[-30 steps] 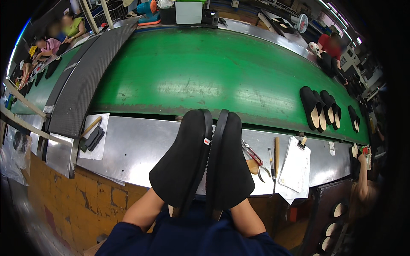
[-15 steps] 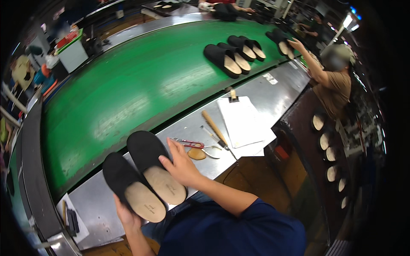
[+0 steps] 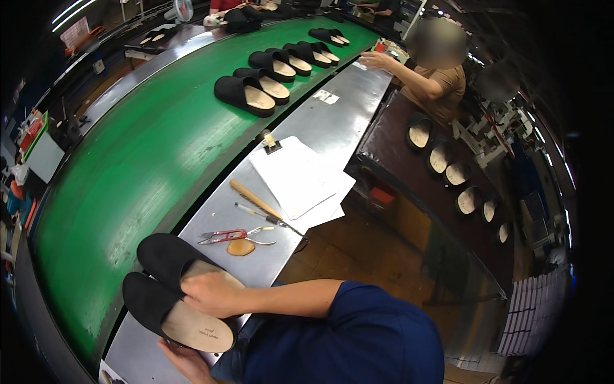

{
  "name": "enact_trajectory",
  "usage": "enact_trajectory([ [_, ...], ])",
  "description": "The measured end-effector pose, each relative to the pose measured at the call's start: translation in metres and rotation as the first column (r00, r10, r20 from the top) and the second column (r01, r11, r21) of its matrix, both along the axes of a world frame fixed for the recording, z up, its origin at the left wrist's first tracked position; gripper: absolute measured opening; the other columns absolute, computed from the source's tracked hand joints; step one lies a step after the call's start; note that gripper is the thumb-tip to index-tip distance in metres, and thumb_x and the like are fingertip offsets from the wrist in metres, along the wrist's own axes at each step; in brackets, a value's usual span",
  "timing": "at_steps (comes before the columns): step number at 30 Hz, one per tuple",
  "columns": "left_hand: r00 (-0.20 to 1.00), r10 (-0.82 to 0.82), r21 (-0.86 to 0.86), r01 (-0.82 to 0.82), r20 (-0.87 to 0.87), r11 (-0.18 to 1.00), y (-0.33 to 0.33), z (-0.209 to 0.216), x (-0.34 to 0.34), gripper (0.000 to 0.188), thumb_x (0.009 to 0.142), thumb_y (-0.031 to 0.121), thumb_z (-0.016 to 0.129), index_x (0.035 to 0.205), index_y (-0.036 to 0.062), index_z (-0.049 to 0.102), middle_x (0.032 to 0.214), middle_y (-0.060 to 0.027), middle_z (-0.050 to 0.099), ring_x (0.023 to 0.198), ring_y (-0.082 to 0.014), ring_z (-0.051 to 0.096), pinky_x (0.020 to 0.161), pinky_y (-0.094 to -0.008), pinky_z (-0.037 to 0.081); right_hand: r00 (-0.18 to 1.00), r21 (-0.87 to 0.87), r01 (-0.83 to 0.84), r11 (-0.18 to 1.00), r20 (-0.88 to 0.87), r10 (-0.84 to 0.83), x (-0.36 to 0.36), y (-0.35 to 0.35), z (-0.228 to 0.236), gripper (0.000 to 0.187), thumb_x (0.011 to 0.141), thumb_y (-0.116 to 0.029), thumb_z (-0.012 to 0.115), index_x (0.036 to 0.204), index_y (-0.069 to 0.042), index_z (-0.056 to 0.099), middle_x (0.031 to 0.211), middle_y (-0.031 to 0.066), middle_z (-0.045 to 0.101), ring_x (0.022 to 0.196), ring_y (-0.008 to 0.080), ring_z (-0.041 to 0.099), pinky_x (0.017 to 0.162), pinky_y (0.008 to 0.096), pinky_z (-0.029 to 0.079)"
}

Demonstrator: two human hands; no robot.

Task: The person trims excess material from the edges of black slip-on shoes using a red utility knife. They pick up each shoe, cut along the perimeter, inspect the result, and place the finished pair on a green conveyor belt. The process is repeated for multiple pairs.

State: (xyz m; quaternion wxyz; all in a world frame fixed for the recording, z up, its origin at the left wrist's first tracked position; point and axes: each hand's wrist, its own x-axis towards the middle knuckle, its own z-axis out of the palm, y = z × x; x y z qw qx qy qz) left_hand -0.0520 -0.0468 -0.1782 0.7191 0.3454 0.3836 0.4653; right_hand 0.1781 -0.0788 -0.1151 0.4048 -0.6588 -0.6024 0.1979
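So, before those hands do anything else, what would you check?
1. Left hand touching the near black clog: ok.
2. Right hand at the far black clog: ok.
3. Clogs side by side, toes pointing the same way: ok.
4. Grip firm: cannot tell; some fingers are hidden.
5. Metal table free of tools: not ok; a red tool and wooden-handled tool lie there.

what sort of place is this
Most likely a shoe factory, perhaps a finishing or checking line. Black clogs stand in a row on a long green conveyor-style belt, a red-handled tool lies on the metal bench, and more shoes sit on a dark surface at the right.
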Motion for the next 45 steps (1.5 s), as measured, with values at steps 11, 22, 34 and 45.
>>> enact_trajectory([
  [11,0.894,0.19,0.277,-0.079,-0.405,0.958,0.0,0.017,0.047,0.036,0.106,0.024,0.042,0.133,0.0026,0.052,0.116,-0.0105,0.062,0.096,-0.0145,0.06,0.083,-0.0283,0.048,0.719,0.331,0.615,0.715,0.137,-0.682,0.272,-0.121,0.042,0.032,0.092,-0.016,0.064,0.071,0.0,0.045,0.064,0.0093,0.042,0.061,0.016,0.04,0.054,0.0368,0.037],
  [22,0.921,0.115,0.22,-0.033,-0.373,0.975,0.002,0.018,0.087,0.028,0.105,0.016,0.046,0.123,-0.0023,0.057,0.105,-0.0119,0.066,0.086,-0.0137,0.062,0.075,-0.0258,0.051,0.048,0.532,0.835,0.139,0.181,-0.982,0.42,-0.24,0.053,0.022,0.095,-0.019,0.058,0.107,-0.003,0.069,0.087,0.0143,0.064,0.08,0.0284,0.063,0.075,0.0396,0.049],
  [34,0.663,0.163,0.515,0.378,-0.73,0.769,0.011,0.005,0.139,0.019,0.087,0.008,0.069,0.103,0.0004,0.074,0.074,-0.0076,0.067,0.053,-0.011,0.054,0.051,-0.0248,0.043,0.596,0.137,0.768,0.625,0.202,-0.777,0.455,0.021,-0.018,0.03,0.092,-0.023,0.064,0.113,-0.003,0.067,0.093,0.0157,0.064,0.088,0.0302,0.064,0.08,0.0404,0.051],
  [45,0.616,0.141,0.46,0.398,-0.775,0.794,0.012,0.014,0.137,0.018,0.085,0.003,0.069,0.102,-0.0015,0.07,0.095,-0.0134,0.075,0.059,-0.0089,0.061,0.056,-0.0224,0.049,0.354,-0.09,0.931,0.354,0.46,-0.815,0.519,0.174,-0.03,0.053,0.093,-0.039,0.059,0.138,-0.012,0.056,0.134,0.0189,0.057,0.125,0.0391,0.052,0.103,0.0485,0.043],
])
